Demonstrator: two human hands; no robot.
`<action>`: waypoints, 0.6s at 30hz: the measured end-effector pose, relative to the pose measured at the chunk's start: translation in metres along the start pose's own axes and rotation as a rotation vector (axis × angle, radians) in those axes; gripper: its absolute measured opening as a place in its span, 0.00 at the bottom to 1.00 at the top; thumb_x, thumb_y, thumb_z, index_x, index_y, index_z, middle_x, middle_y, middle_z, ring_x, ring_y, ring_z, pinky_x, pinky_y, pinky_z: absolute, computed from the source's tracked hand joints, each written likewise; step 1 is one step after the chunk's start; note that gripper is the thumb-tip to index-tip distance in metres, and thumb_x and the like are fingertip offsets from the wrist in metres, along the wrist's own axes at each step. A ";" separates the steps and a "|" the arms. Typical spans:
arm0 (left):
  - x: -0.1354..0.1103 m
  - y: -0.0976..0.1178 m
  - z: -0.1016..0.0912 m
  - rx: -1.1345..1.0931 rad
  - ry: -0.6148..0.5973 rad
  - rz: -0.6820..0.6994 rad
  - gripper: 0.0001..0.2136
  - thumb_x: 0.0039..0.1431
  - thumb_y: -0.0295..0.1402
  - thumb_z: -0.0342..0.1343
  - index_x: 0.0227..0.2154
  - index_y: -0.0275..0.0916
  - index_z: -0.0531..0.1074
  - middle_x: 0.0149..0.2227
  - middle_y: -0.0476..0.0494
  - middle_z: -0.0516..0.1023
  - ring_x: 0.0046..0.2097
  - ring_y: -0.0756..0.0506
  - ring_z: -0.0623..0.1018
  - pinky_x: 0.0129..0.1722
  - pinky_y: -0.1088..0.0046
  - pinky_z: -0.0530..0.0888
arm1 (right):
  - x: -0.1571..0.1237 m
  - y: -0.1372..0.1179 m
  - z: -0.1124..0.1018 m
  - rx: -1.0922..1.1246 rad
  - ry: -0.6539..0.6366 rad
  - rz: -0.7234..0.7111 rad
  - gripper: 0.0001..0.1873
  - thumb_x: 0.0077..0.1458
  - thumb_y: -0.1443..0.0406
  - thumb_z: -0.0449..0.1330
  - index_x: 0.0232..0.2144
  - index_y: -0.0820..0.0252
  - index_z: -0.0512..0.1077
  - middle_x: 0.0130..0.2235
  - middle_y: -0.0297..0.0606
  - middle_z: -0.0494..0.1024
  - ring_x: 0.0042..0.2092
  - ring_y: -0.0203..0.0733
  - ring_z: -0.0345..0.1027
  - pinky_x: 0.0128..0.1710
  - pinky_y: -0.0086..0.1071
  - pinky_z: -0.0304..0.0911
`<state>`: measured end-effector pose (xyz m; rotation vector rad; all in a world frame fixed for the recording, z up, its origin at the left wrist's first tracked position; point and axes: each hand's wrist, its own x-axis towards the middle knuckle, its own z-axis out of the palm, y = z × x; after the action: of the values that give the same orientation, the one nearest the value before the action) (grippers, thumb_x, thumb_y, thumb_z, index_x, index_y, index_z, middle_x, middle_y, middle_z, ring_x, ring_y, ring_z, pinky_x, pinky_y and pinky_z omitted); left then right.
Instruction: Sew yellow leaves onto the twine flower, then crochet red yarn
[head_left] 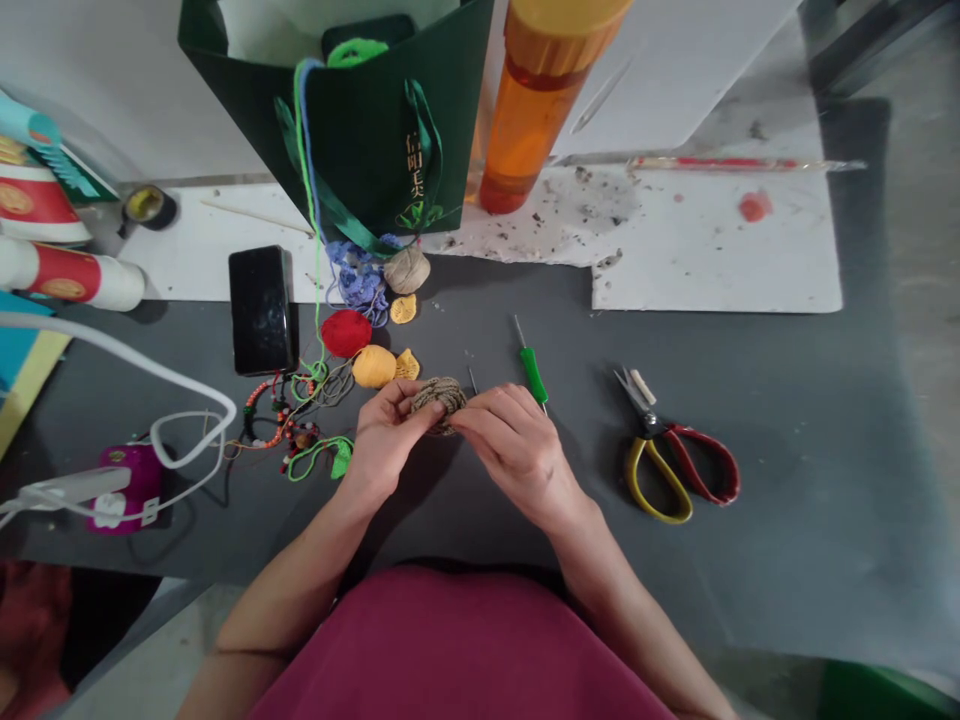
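Between my two hands is a small round crocheted piece (441, 400) in grey-brown yarn. My left hand (384, 440) is closed around its left side, thumb on top. At its right edge, the fingers of my right hand (517, 440) are pinched together. A thin metal shaft (472, 380) pokes up beside those fingers; its lower end is hidden, so I cannot tell whether they hold it. Just beyond my right hand lies a green-handled crochet hook (531, 368). Past my left hand are a yellow yarn ball (374, 367) and a red yarn ball (346, 333).
Scissors (664, 450) with red and yellow handles lie to the right. A phone (261, 310), beaded cords (274, 415) and a purple device (127, 490) with a white cable are left. A dark green bag (360, 130) and an orange bottle (525, 120) stand behind.
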<state>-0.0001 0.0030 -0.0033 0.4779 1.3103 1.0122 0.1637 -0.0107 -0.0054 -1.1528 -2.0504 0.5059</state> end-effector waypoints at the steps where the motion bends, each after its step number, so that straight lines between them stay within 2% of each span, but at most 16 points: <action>1: 0.000 0.000 0.000 -0.008 0.006 0.002 0.17 0.36 0.31 0.76 0.28 0.37 0.75 0.27 0.51 0.82 0.29 0.51 0.79 0.32 0.75 0.77 | 0.000 0.000 -0.001 0.004 0.001 -0.005 0.10 0.67 0.72 0.55 0.37 0.56 0.75 0.34 0.38 0.80 0.35 0.42 0.69 0.37 0.38 0.65; 6: 0.001 -0.001 0.000 -0.057 0.035 0.035 0.18 0.36 0.34 0.77 0.29 0.37 0.75 0.28 0.50 0.83 0.30 0.51 0.79 0.34 0.74 0.77 | 0.000 0.001 -0.001 0.071 0.054 -0.033 0.11 0.65 0.74 0.56 0.40 0.56 0.75 0.36 0.39 0.82 0.36 0.43 0.72 0.38 0.39 0.68; 8: 0.002 -0.002 0.000 -0.070 0.036 0.054 0.19 0.37 0.35 0.77 0.29 0.38 0.74 0.29 0.50 0.83 0.31 0.51 0.80 0.36 0.73 0.77 | 0.000 0.000 0.001 0.113 0.084 0.006 0.10 0.65 0.73 0.57 0.39 0.55 0.75 0.36 0.38 0.82 0.37 0.43 0.74 0.39 0.39 0.69; 11: -0.001 -0.003 0.001 -0.082 0.030 0.075 0.19 0.38 0.36 0.76 0.30 0.38 0.74 0.30 0.50 0.82 0.32 0.50 0.80 0.37 0.73 0.77 | -0.002 -0.002 0.008 0.225 0.166 0.251 0.05 0.64 0.66 0.61 0.42 0.54 0.74 0.36 0.37 0.82 0.35 0.41 0.75 0.35 0.36 0.72; 14: -0.006 -0.005 0.004 -0.068 0.019 0.104 0.17 0.41 0.36 0.75 0.30 0.39 0.74 0.31 0.50 0.82 0.33 0.50 0.80 0.37 0.73 0.77 | -0.003 -0.004 0.016 0.422 0.152 0.521 0.16 0.61 0.57 0.64 0.48 0.57 0.71 0.36 0.37 0.83 0.31 0.39 0.76 0.31 0.33 0.74; 18: -0.010 -0.010 0.008 -0.040 0.018 0.142 0.15 0.44 0.37 0.73 0.31 0.40 0.74 0.32 0.49 0.82 0.35 0.49 0.80 0.39 0.72 0.77 | -0.002 -0.006 0.020 0.571 0.136 0.603 0.14 0.59 0.60 0.65 0.46 0.58 0.72 0.39 0.41 0.84 0.37 0.42 0.80 0.38 0.36 0.78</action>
<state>0.0114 -0.0086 -0.0040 0.5387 1.2841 1.1608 0.1463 -0.0159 -0.0152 -1.3725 -1.2794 1.1765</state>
